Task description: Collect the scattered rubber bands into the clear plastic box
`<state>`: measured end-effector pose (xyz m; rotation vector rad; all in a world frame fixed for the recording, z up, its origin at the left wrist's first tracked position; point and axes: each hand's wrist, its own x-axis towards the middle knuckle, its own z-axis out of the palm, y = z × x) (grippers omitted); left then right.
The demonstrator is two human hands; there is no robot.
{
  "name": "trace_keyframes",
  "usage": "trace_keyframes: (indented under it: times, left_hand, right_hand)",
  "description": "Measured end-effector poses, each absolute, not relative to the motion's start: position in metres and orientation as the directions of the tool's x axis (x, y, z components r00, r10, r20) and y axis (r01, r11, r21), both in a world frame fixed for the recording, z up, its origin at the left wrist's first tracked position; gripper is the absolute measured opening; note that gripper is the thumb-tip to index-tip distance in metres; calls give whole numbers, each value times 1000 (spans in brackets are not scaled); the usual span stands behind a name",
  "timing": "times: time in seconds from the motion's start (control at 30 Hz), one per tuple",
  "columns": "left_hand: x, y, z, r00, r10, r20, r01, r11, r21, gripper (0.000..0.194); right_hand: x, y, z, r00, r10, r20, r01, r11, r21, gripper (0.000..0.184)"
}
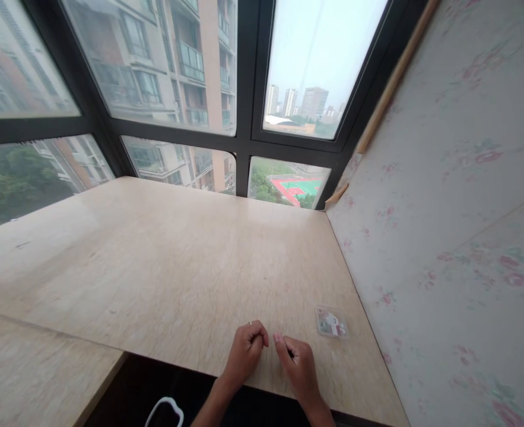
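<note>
My left hand [246, 351] rests near the counter's front edge, its fingers curled into a loose fist. A tiny pale spot, perhaps a ring, shows on one of its fingers. Just to the right, my right hand [299, 363] is closed too, with the thumb laid over the bent fingers. A narrow gap separates the two hands, and no object shows in either. Beyond my right hand lies a small clear plastic box [331, 322] on the stone-patterned counter [177, 261]. Red, white and greenish bits show through the box, too small to name.
A wall with flowered paper [457, 237] borders the counter on the right. Dark-framed windows [244, 107] close off the back and left. Below the front edge is a dark gap, where a white curved object [166, 403] shows. A second counter section [30, 367] extends at lower left.
</note>
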<state>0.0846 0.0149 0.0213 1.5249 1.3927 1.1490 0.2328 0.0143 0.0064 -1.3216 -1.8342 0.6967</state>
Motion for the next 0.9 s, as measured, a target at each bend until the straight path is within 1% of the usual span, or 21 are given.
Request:
trace_keyframes:
  times: [0.13, 0.3, 0.47, 0.9]
  left_hand:
    - [84, 15, 20, 11, 991, 130, 285, -128, 950, 18]
    - [82, 15, 19, 42, 994, 105, 250, -112, 962, 16]
    - [81, 15, 20, 86, 993, 85, 264, -105, 959, 16]
    - [77, 20, 23, 79, 996, 52, 294, -73, 953, 16]
  right_hand:
    - [232, 15, 4, -152, 954, 259, 544, 299, -784, 44]
    - [232, 15, 3, -137, 950, 279, 562, 307, -768, 45]
    - [230, 16, 4, -124, 950, 285, 563, 304, -769, 46]
    - [233, 15, 17, -113, 964, 239, 544, 261, -798, 48]
